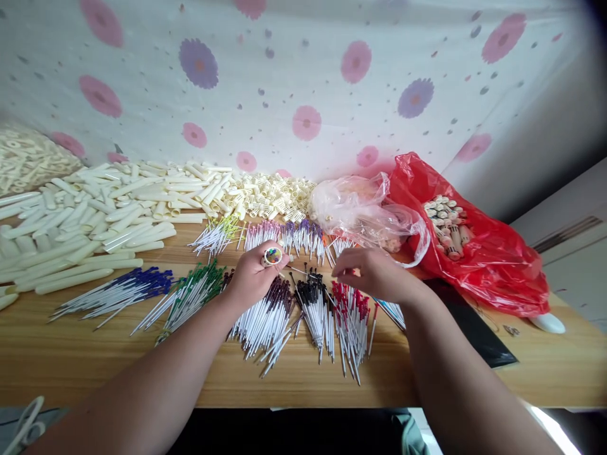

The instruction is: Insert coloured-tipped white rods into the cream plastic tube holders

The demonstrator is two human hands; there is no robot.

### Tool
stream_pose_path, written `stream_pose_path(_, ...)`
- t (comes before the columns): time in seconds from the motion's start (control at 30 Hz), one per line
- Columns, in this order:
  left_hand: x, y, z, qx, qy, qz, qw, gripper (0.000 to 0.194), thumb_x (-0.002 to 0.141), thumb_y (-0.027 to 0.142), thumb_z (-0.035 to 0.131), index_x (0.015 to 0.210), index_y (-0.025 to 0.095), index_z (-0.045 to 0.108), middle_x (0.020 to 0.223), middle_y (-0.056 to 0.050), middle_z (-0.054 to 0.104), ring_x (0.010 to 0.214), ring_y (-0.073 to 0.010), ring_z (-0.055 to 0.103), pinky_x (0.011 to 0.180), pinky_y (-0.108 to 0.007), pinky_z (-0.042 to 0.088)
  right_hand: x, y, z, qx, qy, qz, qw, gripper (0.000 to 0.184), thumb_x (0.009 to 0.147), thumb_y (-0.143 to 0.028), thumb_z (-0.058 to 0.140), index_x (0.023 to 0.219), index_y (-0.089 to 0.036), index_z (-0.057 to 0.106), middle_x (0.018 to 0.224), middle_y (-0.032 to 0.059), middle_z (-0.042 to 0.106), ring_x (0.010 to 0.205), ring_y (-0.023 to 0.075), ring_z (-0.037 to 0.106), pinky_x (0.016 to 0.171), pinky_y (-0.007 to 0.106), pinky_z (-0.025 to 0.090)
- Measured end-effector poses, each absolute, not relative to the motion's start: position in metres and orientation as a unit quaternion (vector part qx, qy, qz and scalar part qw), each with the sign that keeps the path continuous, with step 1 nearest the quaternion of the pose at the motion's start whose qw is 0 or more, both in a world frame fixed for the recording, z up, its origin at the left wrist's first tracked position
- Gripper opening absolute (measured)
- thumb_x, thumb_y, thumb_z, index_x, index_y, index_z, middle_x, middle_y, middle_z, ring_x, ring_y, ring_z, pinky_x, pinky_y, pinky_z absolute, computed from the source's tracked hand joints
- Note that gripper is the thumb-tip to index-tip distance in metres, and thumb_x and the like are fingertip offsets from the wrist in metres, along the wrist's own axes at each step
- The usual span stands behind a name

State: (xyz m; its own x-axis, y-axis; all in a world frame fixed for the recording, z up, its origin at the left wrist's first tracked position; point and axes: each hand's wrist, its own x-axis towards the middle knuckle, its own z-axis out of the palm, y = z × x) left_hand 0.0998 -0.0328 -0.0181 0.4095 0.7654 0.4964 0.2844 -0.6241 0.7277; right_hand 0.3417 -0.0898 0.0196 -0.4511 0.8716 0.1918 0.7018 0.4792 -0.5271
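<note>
My left hand (253, 268) is closed around a white multicolour pen barrel (266, 261). Its round open end faces up, and several coloured refill heads show inside. To the right, over the black and red refills, my right hand (363, 270) has its fingers curled together. A thin white refill stick (298, 272) lies between the two hands, but whether my right fingertips grip it I cannot tell. Below the hands are bunches of white refills with brown heads (277, 300), black heads (313, 291) and red heads (351, 300).
Green refills (202, 287) and blue refills (137, 284) lie leftward. Yellow (218, 234), pink (263, 232) and purple refills (303, 235) line the back. Behind are cream tubes (114, 202), small cream parts (272, 194), a clear bag (353, 202) and a red bag (493, 265).
</note>
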Motion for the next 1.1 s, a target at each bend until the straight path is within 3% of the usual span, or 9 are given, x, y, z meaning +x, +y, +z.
stream_pose_path(0.1,0.101,-0.034,-0.016,0.79,0.322,0.428,0.299,0.018,0.087,0.026,0.051,0.071,0.018,0.053,0.065,0.003,0.05,0.061,-0.0119,0.048,0.06,-0.024,0.039,0.344,-0.092,0.003,-0.533,-0.829,0.165,0.031,0.018,0.075,-0.008,0.057,0.076,-0.02,0.07,0.081,0.0033,0.068,0.073,0.0149,0.061,0.065,0.027,0.043)
stream_pose_path(0.2,0.1,-0.034,-0.017,0.795,0.313,0.421,0.306,0.017,0.086,0.026,0.051,0.072,0.018,0.054,0.066,0.002,0.052,0.062,-0.0125,0.049,0.06,-0.025,0.039,0.34,-0.092,-0.008,-0.569,-0.81,0.138,-0.026,0.019,0.073,-0.01,0.055,0.079,-0.021,0.069,0.086,0.0042,0.067,0.079,0.0171,0.06,0.063,0.026,0.039)
stream_pose_path(0.37,0.1,-0.033,-0.018,0.798,0.289,0.434,0.304,0.015,0.086,0.023,0.053,0.072,0.017,0.056,0.066,0.002,0.053,0.061,-0.0122,0.05,0.06,-0.024,0.039,0.334,-0.089,-0.007,-0.572,-0.806,0.146,-0.047,0.015,0.076,-0.018,0.054,0.081,-0.022,0.068,0.089,0.0026,0.067,0.082,0.0156,0.061,0.065,0.024,0.039)
stream_pose_path(0.53,0.099,-0.036,-0.016,0.808,0.27,0.434,0.291,0.016,0.087,0.021,0.053,0.072,0.017,0.056,0.067,0.002,0.054,0.062,-0.0118,0.05,0.06,-0.024,0.039,0.32,-0.09,-0.01,-0.622,-0.769,0.119,-0.081,0.023,0.079,-0.035,0.053,0.078,-0.018,0.069,0.086,0.0089,0.069,0.08,0.0235,0.063,0.063,0.029,0.039)
stream_pose_path(0.83,0.099,-0.035,-0.017,0.814,0.265,0.431,0.283,0.015,0.087,0.021,0.053,0.072,0.017,0.056,0.067,0.002,0.054,0.063,-0.0118,0.051,0.061,-0.025,0.039,0.314,-0.085,-0.016,-0.682,-0.713,0.13,-0.097,0.024,0.073,-0.024,0.05,0.078,-0.019,0.072,0.085,0.0109,0.071,0.081,0.0252,0.065,0.065,0.03,0.041)
stream_pose_path(1.1,0.1,-0.035,-0.017,0.815,0.281,0.417,0.288,0.018,0.087,0.025,0.054,0.071,0.018,0.056,0.066,0.002,0.055,0.062,-0.0118,0.05,0.06,-0.024,0.039,0.329,-0.08,-0.022,-0.702,-0.692,0.167,-0.006,0.017,0.069,-0.023,0.053,0.065,-0.018,0.069,0.064,0.0051,0.066,0.06,0.0162,0.058,0.052,0.025,0.034)
